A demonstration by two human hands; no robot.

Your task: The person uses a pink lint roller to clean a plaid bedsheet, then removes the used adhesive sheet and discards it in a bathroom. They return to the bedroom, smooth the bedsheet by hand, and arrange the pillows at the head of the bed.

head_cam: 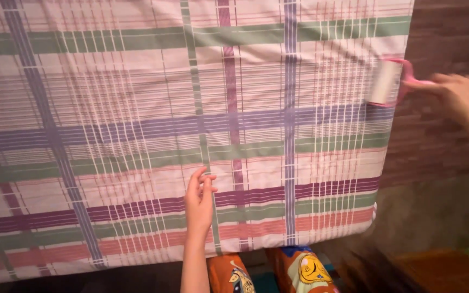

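**Lint roller at the mattress edge**

Head view: the right hand (460,95) grips a pink-handled lint roller (385,82) at two o'clock on the plaid sheet (137,108); the left hand (199,202), fingers together, lies flat at six o'clock; rolling appears under way; a steady stroke inward seems called for.

L hand (199,203) flat, fingers together & extended; R hand (460,95) closed in a grip, arm outstretched.
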